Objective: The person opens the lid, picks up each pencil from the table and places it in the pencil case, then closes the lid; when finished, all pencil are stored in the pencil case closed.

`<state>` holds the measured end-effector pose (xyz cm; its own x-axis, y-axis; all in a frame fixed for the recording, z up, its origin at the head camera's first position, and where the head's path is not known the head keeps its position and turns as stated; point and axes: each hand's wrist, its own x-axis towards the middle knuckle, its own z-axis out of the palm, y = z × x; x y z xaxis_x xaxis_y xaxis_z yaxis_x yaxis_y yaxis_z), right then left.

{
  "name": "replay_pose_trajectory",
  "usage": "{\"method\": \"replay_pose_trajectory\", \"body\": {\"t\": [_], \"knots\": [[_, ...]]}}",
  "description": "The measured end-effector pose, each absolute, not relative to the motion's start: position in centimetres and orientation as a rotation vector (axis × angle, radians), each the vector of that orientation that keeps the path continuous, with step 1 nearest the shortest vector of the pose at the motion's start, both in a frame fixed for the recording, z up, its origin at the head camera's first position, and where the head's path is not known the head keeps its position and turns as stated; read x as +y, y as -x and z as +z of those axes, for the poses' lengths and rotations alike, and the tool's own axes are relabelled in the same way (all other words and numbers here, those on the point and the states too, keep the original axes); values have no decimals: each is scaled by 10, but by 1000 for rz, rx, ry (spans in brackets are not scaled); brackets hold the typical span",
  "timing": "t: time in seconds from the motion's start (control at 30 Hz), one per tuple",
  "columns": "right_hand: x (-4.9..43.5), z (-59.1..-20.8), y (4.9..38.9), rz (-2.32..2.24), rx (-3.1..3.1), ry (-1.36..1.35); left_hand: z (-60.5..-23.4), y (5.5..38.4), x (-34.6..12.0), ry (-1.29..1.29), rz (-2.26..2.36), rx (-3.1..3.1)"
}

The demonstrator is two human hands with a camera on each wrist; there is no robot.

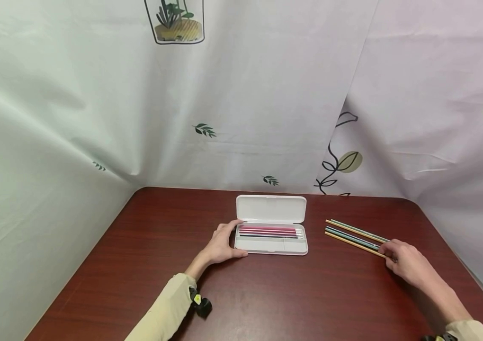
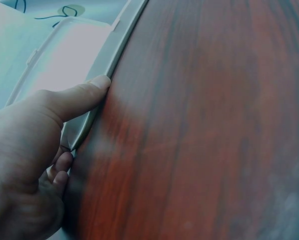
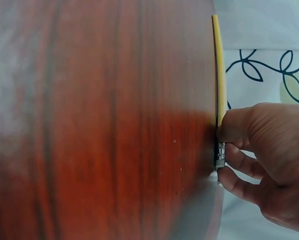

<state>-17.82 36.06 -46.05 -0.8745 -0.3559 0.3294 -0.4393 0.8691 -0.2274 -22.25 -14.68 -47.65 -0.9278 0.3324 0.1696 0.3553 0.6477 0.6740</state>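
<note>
A white pencil case (image 1: 258, 244) lies at the table's far middle, its lid (image 1: 271, 209) raised at the back. Several pink and dark pencils (image 1: 268, 231) lie side by side in its rear compartment. My left hand (image 1: 219, 245) grips the case's left end, thumb at the front edge and a finger near the hinge corner. Over on the right, several yellow and green-blue pencils (image 1: 349, 236) lie slanted on the table. My right hand (image 1: 407, 263) pinches at their near ends; the right wrist view shows its thumb on a yellow pencil (image 3: 219, 65). Which others it holds is hidden.
The dark red wooden table (image 1: 292, 298) has rounded far corners. A pale cloth (image 1: 267, 109) with plant drawings hangs behind it and along both sides. A black device (image 1: 201, 305) is strapped at the left wrist.
</note>
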Motion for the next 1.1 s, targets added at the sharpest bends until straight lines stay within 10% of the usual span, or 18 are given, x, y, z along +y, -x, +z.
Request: {"method": "replay_pose_trajectory", "body": {"t": [1.1], "knots": [[321, -444, 194, 510, -2599, -796, -475, 221, -147, 593, -1170, -2825]]}}
